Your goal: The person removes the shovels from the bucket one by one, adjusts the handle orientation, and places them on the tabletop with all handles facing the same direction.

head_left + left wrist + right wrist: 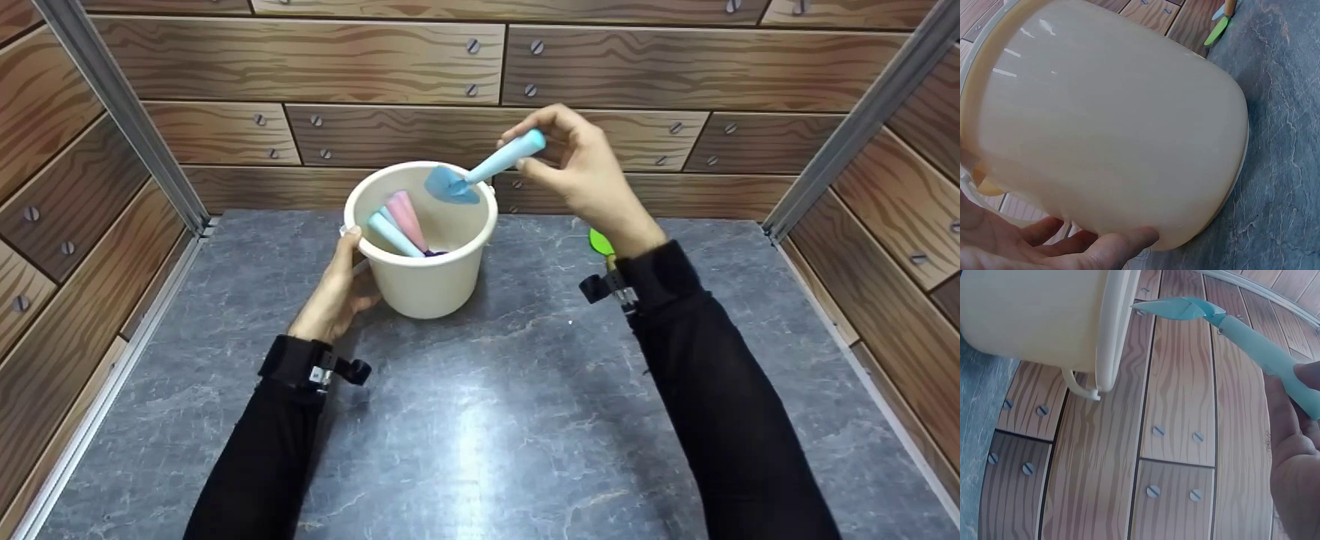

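Note:
A cream plastic bucket (427,285) stands upright on the grey surface, left of centre. My left hand (334,289) is spread against its left side, one finger up at the rim and the thumb lower down; the left wrist view shows the fingers (1112,247) lying along the wall. With thumb and fingers my right hand (574,161) pinches the end of a light blue garden trowel (502,161), also seen in the right wrist view (1258,346). Its blade (450,185) points down over the bucket's mouth. Inside lean a pink handle (405,217) and a light blue handle (396,234), their lower ends partly hidden.
A bright green blade (600,241) lies on the surface, partly behind my right wrist; a brown handle (1230,7) shows on it in the left wrist view. Wood-patterned panels (390,60) with metal corner rails (127,112) enclose the back and sides.

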The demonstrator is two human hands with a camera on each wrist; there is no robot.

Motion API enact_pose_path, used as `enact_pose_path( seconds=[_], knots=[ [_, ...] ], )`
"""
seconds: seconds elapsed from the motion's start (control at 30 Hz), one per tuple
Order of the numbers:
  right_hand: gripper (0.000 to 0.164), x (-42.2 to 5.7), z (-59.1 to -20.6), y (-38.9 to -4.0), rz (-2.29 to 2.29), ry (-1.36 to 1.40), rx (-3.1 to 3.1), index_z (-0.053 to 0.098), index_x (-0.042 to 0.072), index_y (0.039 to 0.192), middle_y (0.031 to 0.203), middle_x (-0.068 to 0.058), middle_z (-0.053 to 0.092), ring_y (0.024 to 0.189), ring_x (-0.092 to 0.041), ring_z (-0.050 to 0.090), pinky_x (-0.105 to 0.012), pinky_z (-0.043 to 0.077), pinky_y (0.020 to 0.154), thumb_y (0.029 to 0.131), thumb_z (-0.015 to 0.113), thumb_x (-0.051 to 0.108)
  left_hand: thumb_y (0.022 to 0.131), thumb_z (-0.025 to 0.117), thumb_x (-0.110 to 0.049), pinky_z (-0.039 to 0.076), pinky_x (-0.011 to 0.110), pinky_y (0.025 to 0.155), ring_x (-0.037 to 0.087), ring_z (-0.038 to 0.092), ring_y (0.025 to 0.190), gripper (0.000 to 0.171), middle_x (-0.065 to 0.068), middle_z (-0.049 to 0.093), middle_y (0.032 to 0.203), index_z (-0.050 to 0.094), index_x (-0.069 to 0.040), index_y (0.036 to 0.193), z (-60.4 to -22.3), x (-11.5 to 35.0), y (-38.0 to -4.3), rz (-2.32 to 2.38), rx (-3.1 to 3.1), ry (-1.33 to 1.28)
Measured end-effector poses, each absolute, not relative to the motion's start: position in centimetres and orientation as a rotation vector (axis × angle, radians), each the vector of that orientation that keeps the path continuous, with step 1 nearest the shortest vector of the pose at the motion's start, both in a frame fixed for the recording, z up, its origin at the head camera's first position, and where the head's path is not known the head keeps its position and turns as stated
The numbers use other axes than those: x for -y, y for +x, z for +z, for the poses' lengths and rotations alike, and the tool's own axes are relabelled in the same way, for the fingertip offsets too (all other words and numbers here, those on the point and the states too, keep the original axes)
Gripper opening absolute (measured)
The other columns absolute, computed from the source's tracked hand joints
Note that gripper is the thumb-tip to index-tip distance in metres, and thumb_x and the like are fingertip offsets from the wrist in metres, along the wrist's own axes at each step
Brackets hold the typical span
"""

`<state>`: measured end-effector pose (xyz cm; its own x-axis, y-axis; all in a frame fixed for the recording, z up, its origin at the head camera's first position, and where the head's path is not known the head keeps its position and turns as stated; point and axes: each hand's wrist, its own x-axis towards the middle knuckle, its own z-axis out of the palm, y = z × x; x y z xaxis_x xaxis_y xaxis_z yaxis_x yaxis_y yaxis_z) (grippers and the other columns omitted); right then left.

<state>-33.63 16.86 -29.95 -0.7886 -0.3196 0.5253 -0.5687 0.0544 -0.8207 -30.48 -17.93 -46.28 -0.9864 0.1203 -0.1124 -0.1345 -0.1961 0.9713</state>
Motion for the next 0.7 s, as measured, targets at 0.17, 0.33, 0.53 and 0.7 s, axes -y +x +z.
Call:
enact_pose_path(
  seconds=[0.17,0.33,0.53,0.7],
  knots=[
    [0.033,-18.2,-29.9,-33.6,1.805,0.872,2.081,0.075,0.005,0.126,0.129,-0.008,0.085,0.125,-0.02,0.083,-0.032,0.066,0.113,0.101,0.074,-0.016,0.118,0.039,-0.064,0.026,0.078,0.143,0.048,0.019,0.184,0.088,0.018,0.012,0.198,0.013,-0.022,0.191,-46.3,17.9,-30.5,2.305,-1.884,-0.004],
    [0.035,-19.5,-29.7,-33.5,1.812,0.82,2.056,0.075,0.006,0.127,0.131,-0.011,0.085,0.126,-0.022,0.083,-0.031,0.066,0.107,0.101,0.071,-0.016,0.118,0.04,-0.064,0.026,0.078,0.143,0.048,0.019,0.183,0.088,0.018,0.013,0.198,0.015,-0.022,0.19,-46.3,17.9,-30.5,2.308,-1.882,-0.015],
    [0.035,-20.8,-29.7,-33.4,1.865,0.771,2.03,0.076,0.006,0.126,0.133,-0.018,0.083,0.119,-0.022,0.086,-0.03,0.071,0.095,0.1,0.07,-0.017,0.117,0.04,-0.064,0.025,0.078,0.143,0.048,0.02,0.183,0.088,0.017,0.013,0.198,0.015,-0.023,0.19,-46.2,17.8,-30.5,2.313,-1.877,-0.046],
    [0.036,-22.1,-30.2,-33.5,1.843,0.745,2.044,0.075,0.005,0.129,0.133,-0.011,0.083,0.121,-0.021,0.085,-0.028,0.071,0.095,0.103,0.068,-0.018,0.118,0.041,-0.064,0.026,0.077,0.143,0.048,0.019,0.184,0.087,0.018,0.011,0.198,0.015,-0.023,0.19,-46.2,17.7,-30.5,2.316,-1.877,-0.062]
  ],
)
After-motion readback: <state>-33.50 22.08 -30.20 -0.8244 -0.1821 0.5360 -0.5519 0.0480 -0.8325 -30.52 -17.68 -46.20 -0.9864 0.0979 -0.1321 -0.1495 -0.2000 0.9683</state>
